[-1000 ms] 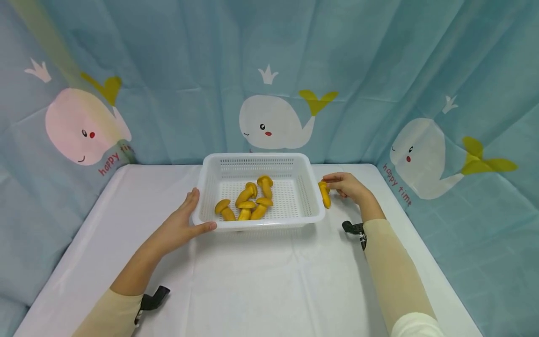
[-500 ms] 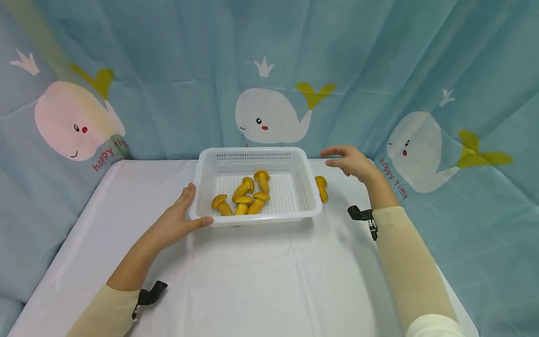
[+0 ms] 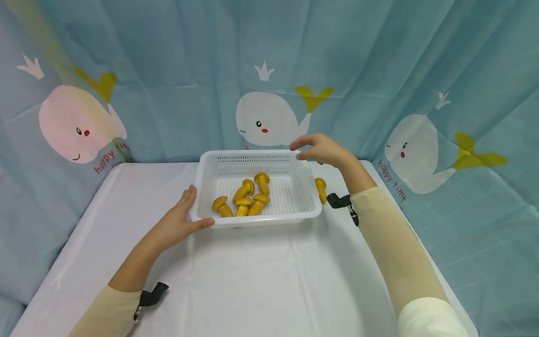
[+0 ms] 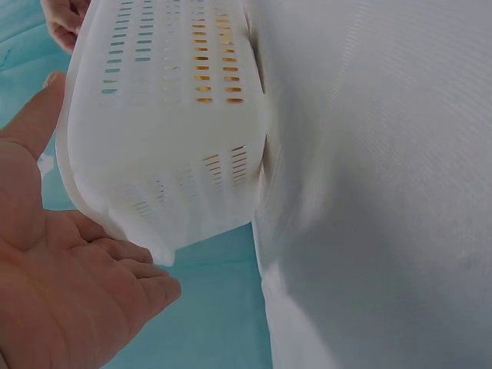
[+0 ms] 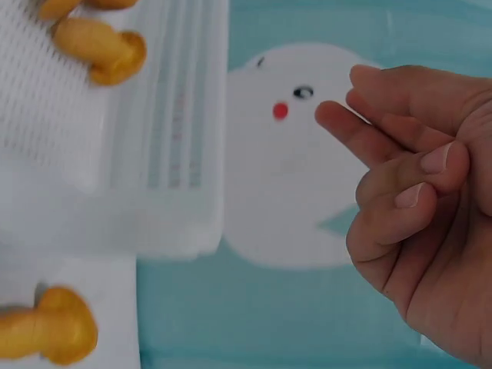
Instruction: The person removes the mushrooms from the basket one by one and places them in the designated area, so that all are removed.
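A white perforated plastic basket (image 3: 256, 220) stands at the back of the table with several yellow toy mushrooms (image 3: 244, 190) inside, mostly at its left and middle. My left hand (image 3: 178, 225) rests at the basket's near left corner, thumb along the front rim and the other fingers extended along the left side. Over the far right corner of the basket hovers my right hand (image 3: 322, 149), nothing held, with some fingers loosely bent. Another yellow mushroom (image 3: 321, 188) lies on the table just outside the basket's right wall, partly hidden by it; the right wrist view shows its cap (image 5: 68, 327).
A white cloth (image 3: 248, 276) covers the table. Close behind the basket hangs a light blue curtain (image 3: 189, 84) printed with whales, which also closes in both sides. Black camera mounts (image 3: 153, 295) sit on both wrists.
My right hand has let go of the mushroom beside the basket, risen, and moved left over the basket's far right corner. The left hand stays at the basket's corner.
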`<state>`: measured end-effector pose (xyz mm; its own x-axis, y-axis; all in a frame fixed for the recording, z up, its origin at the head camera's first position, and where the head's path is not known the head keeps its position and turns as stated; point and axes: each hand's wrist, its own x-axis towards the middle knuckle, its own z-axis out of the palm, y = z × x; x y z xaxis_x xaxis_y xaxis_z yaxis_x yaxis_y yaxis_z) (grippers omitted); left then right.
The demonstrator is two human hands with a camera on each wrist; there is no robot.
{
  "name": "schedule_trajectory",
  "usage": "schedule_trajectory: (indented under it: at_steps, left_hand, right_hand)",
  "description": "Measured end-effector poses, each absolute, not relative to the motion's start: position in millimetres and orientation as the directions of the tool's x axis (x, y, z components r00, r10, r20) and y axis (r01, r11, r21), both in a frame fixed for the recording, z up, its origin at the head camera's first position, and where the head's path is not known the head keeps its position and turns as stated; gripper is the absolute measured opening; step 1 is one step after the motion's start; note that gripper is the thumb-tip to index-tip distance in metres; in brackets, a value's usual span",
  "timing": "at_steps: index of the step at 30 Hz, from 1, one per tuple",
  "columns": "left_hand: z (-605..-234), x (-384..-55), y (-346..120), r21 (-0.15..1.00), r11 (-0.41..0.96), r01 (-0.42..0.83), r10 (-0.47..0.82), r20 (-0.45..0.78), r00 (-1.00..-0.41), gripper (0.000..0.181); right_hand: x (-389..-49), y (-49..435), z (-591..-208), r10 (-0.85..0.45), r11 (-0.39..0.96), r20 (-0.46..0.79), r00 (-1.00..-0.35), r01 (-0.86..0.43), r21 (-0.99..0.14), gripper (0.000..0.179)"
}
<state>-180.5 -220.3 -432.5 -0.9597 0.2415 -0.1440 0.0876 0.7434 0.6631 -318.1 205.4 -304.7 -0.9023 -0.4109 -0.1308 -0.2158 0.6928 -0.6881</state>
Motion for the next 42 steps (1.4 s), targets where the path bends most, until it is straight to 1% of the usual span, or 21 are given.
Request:
schedule_trajectory:
  at_steps: [7,12,17,24,35,38,42]
  left_hand:
    - [-434,-180,-221,0.659,0.746,0.094,0.239,-0.134,-0.962,0.129]
    - [-436,-178,-223,0.654,0.751,0.092,0.23,-0.129,-0.964,0.129]
    - [-437,-177,-222,0.662,0.744,0.094,0.235,-0.127,-0.964,0.129]
    - [-438,-174,-218,0.664,0.742,0.093,0.23,-0.122,-0.966,0.128]
    - [-436,-173,-214,0.662,0.74,0.115,0.237,-0.097,-0.967,0.127]
    - [-436,-171,-213,0.66,0.744,0.107,0.234,-0.107,-0.966,0.126]
    - [-435,-170,-214,0.644,0.759,0.1,0.227,-0.117,-0.967,0.127]
  right_hand:
    - [-326,166,-296,-0.482,0.672,-0.134,-0.866,-0.267,-0.691,0.037]
    - [-338,144,-306,-0.537,0.639,-0.136,-0.833,-0.296,-0.71,0.035]
    - [-351,129,-326,-0.568,0.611,-0.175,-0.804,-0.269,-0.745,0.032]
    - [-360,112,-347,-0.579,0.621,-0.242,-0.779,-0.229,-0.75,0.03]
    - [-368,98,-387,-0.536,0.699,-0.42,-0.733,-0.105,-0.707,0.039]
    - [-367,96,-398,-0.535,0.71,-0.443,-0.719,-0.099,-0.697,0.044]
    - [-363,92,-407,-0.546,0.712,-0.448,-0.708,-0.111,-0.693,0.043]
